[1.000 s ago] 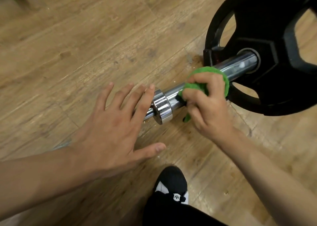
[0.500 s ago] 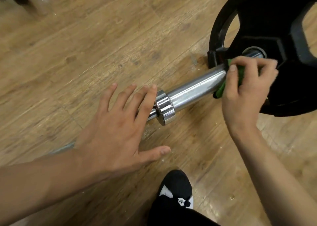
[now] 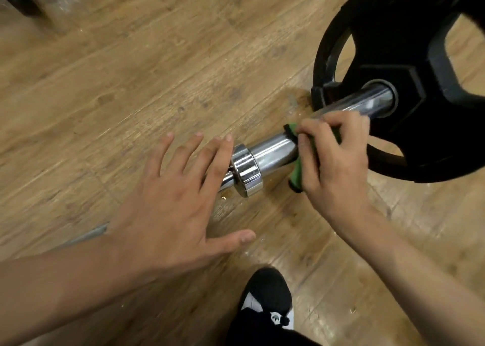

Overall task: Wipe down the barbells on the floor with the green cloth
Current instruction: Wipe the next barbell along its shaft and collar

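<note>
Barbell (image 3: 273, 152) lying on the wooden floor (image 3: 131, 83), seen from above the person who crouches over it. The chrome sleeve runs from the raised collar (image 3: 246, 171) up and to the right into the hub of a black weight plate (image 3: 420, 83), which stands on its edge on the floor.

The right hand (image 3: 333, 167) is curled over the sleeve about midway between collar and plate, with the green cloth (image 3: 298, 172) gripped between palm and metal. Only a folded strip of cloth shows at the finger side.

The left hand (image 3: 170, 201) is released, fingers straight and spread, laid over the thin shaft just beside the collar. Whether it bears down on the shaft cannot be told. A black shoe (image 3: 267, 298) stands near the bottom edge.

Handling, as a judgement: the bar is rigid steel and, loaded with the plate, far too heavy to shift by wiping, though it may roll on the plate's rim, so a steadying palm on the shaft is sensible. The polished sleeve is smooth and slippery, so the cloth should glide along it. The cloth is soft and limp and wraps readily round the sleeve. It is best held bunched in a full encircling grip, clear of the gap at the plate's hub.
</note>
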A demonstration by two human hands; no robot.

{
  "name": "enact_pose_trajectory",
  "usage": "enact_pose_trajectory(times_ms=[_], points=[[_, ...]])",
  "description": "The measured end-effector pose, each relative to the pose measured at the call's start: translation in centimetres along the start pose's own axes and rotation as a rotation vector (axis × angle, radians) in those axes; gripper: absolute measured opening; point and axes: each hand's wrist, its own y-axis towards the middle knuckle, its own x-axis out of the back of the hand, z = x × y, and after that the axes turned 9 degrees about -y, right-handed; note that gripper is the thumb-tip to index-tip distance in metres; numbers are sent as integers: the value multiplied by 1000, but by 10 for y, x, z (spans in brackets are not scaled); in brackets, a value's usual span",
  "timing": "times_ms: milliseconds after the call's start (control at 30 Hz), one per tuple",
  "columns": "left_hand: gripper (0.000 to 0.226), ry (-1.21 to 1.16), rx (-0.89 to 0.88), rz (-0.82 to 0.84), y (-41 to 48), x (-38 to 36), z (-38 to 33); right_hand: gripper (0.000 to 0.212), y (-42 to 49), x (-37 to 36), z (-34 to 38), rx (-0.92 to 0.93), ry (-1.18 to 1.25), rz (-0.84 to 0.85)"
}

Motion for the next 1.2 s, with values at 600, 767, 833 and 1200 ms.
enact_pose_trajectory(times_ms=[600, 767, 833, 1200], points=[[112, -24, -4, 7, -4, 0, -3, 16, 14, 2, -27, -191, 1, -89], [112, -6, -20, -1, -4, -2, -4, 16, -3, -2, -15, -38, 14, -52], [111, -11, -13, 0, -4, -3, -4, 17, 4, -1, -26, -144, 9, -105], [113, 2, -15, 20, -5, -2, -7, 17, -12, 1, -12, -34, 29, -35]])
